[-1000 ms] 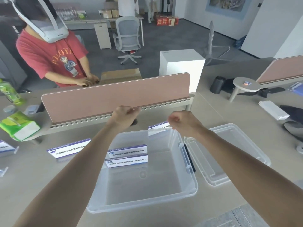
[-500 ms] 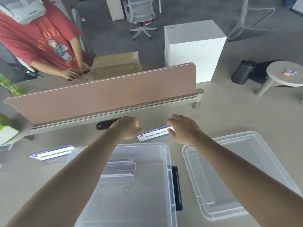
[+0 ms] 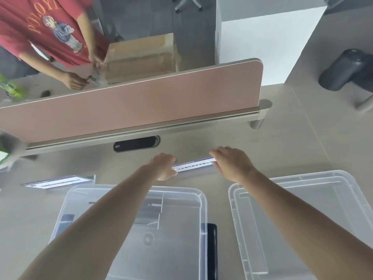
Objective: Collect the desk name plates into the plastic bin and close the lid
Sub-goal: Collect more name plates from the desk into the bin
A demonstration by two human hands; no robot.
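A clear name plate (image 3: pixel 193 165) with a white and blue label lies on the desk just beyond the open plastic bin (image 3: pixel 202 201). My left hand (image 3: pixel 164 166) grips its left end and my right hand (image 3: pixel 232 163) grips its right end. Two name plates (image 3: pixel 150 211) lie inside the bin, partly hidden by my left forearm. Another name plate (image 3: pixel 58 181) stands on the desk left of the bin. The clear lid (image 3: pixel 302 219) lies flat to the right of the bin, and a black latch (image 3: pixel 211 249) shows on the bin's right side.
A pink divider panel (image 3: pixel 131 102) runs across the desk behind the plate, with a black cable slot (image 3: pixel 136 143) at its foot. Beyond it a person in a red shirt (image 3: pixel 40 27) handles a cardboard box (image 3: pixel 141 55). A white cabinet (image 3: pixel 262 37) stands at the back right.
My head has moved forward and down, so the bin and lid sit lower and closer. Both hands have closed in on the ends of the name plate beyond the bin.
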